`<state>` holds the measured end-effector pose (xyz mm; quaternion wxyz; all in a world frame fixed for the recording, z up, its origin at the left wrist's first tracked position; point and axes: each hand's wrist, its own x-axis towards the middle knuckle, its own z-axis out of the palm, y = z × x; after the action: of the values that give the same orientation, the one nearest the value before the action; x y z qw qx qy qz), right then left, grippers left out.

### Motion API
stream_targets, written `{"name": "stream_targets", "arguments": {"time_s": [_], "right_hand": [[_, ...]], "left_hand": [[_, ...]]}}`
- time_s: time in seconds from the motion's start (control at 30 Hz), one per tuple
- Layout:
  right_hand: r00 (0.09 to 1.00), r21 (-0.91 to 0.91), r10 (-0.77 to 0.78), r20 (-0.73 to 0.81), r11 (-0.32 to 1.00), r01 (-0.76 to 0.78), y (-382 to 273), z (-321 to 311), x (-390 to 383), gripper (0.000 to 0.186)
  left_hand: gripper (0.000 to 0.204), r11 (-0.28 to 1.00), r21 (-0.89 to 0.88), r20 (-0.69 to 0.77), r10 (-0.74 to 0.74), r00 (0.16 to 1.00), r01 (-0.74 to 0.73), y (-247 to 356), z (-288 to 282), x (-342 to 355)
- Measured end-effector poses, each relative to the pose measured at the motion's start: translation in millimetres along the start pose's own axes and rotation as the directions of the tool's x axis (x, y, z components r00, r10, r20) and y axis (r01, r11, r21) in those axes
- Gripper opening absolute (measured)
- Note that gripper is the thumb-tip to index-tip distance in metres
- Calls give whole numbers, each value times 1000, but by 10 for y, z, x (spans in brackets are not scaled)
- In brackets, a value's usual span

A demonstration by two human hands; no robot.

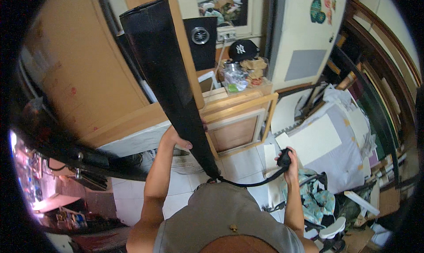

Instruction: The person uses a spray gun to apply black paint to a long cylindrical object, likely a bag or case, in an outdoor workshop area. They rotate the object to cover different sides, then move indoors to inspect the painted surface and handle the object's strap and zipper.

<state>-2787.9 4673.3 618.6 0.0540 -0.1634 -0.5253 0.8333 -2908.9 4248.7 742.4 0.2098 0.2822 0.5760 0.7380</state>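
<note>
A long black case point(170, 76), wider at its top end and tapering downward, stands tilted in front of me. My left hand point(179, 140) grips it around its lower half; the thumb shows on the near side, while most of the fingers are hidden behind. From the narrow lower end, close to my body, a black strap point(254, 184) runs in a curve to the right. My right hand point(289, 162) is closed around the strap's far end and a bunched black piece point(284, 159); what this piece is exactly I cannot make out.
Wooden frames point(238, 125) lean ahead, below a clear box point(247, 83) of bags topped by a black cap point(244, 50). A large brown board point(84, 67) stands at left. White sheets point(316, 140), patterned cloth point(316, 195) and stacked frames point(375, 89) crowd the right. White tiles point(243, 164) cover the floor.
</note>
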Motion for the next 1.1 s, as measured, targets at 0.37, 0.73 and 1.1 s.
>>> {"name": "stream_targets", "arguments": {"time_s": [0.37,0.73,1.1], "right_hand": [[969,46,155,-190,988,-149,453,-510,-78,31],[974,-79,80,-211,992,-98,1038,-1036,66,36],[984,126,76,-159,990,-56,634,-719,-98,45]], "left_hand": [[88,971,-167,-121,153,981,-172,12,-71,-24],[72,961,223,-601,266,754,-161,596,319,49],[47,845,505,-713,523,468,-176,933,167,-193]]}}
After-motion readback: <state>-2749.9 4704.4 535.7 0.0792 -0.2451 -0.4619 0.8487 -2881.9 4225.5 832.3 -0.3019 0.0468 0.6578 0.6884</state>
